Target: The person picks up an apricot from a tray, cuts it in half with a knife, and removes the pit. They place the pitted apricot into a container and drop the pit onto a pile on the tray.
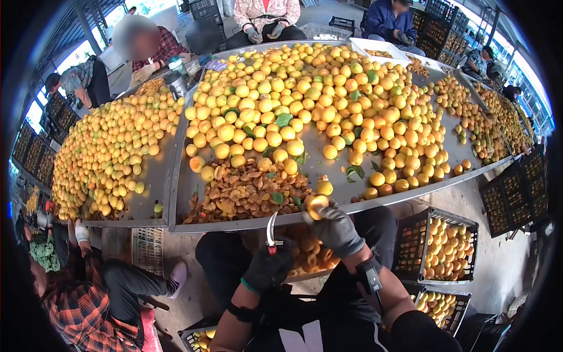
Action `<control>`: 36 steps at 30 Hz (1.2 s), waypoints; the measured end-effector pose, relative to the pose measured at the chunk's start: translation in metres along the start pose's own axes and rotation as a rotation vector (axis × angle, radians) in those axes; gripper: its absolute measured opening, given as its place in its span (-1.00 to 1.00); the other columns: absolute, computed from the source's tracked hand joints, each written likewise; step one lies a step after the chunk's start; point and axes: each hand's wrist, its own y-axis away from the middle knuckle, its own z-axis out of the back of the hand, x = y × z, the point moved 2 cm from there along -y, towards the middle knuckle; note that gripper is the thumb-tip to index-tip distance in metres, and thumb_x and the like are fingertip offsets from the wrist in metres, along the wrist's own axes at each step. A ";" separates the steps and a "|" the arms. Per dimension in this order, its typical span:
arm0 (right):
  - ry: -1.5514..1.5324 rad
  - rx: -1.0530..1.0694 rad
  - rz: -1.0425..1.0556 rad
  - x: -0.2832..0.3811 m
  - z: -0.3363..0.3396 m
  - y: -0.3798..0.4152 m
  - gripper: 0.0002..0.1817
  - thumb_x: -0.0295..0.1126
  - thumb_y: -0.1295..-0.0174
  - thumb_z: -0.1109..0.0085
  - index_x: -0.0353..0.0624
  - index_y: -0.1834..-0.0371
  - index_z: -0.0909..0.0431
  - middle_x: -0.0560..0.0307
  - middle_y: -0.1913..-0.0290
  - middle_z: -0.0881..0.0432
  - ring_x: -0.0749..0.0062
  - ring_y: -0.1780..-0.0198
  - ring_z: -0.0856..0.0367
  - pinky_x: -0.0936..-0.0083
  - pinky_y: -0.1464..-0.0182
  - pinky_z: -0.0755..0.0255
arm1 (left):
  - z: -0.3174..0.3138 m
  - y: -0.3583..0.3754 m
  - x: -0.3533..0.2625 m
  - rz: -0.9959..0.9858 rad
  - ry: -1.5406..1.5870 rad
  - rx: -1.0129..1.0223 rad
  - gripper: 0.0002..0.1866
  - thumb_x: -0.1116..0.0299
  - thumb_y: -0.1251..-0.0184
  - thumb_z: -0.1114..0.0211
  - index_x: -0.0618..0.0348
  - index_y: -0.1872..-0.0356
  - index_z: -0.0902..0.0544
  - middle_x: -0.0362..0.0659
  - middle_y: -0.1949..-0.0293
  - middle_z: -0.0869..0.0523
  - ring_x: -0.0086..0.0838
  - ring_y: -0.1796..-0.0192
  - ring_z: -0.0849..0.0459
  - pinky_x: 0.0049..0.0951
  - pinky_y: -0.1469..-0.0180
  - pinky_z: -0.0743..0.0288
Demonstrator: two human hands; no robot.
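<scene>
My left hand (268,267), in a dark glove, is closed around the red handle of a knife (271,230) whose curved blade points up. Just beyond the table's front edge, my right hand (337,230), in a grey glove, grips a cut apricot (317,205) with its open face up. A whole apricot (324,188) lies on the metal table close to those fingers. Left of it is a heap of orange-brown apricot pieces (246,190) with a few leaves. Behind spreads a large pile of whole yellow apricots (264,105).
Below the table edge (234,225), a container of apricot halves (308,258) stands between my knees. Crates of fruit (448,249) are at the right. A person in a plaid shirt (88,305) sits at left; other people sit across the table.
</scene>
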 end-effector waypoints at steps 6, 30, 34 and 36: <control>0.099 -0.058 -0.009 -0.024 0.025 0.001 -0.61 -0.44 -0.41 0.06 0.01 -0.29 -0.29 0.03 -0.10 -0.46 0.14 -0.09 -0.54 0.20 -0.12 -0.54 | -0.006 -0.002 -0.016 -0.212 -0.057 -0.138 -0.74 0.38 -0.34 -0.24 0.13 -0.02 -0.52 -0.31 0.53 -0.51 -0.64 0.62 -0.45 -0.67 0.62 -0.27; 0.530 0.080 -0.468 -0.083 -0.010 0.090 -0.70 -0.29 -0.42 -0.05 -0.21 -0.11 -0.49 0.19 -0.01 -0.60 0.55 -0.02 -0.55 0.57 -0.09 -0.42 | -0.040 0.001 -0.037 -0.484 0.029 -0.247 -0.85 0.45 -0.37 -0.18 0.09 0.08 -0.50 -0.25 0.58 -0.48 -0.61 0.71 -0.35 -0.59 0.68 -0.22; 0.466 -0.043 -0.296 -0.099 -0.006 0.093 -0.69 -0.29 -0.39 -0.09 -0.20 -0.10 -0.47 0.10 0.01 -0.60 0.39 0.04 -0.60 0.51 -0.04 -0.48 | -0.024 -0.001 -0.036 -0.416 0.315 -0.174 -0.93 0.44 -0.41 -0.15 0.03 0.15 -0.51 -0.28 0.61 -0.43 -0.62 0.74 -0.30 -0.56 0.70 -0.20; -0.059 -0.032 -0.540 -0.085 -0.044 0.097 -0.61 -0.23 -0.39 -0.01 -0.23 -0.17 -0.40 0.03 -0.04 -0.59 0.24 0.00 -0.61 0.39 -0.04 -0.52 | -0.031 0.003 -0.043 -0.533 0.318 -0.211 -0.97 0.47 -0.41 -0.16 0.09 0.22 -0.53 -0.31 0.66 -0.40 -0.63 0.76 -0.28 -0.59 0.73 -0.16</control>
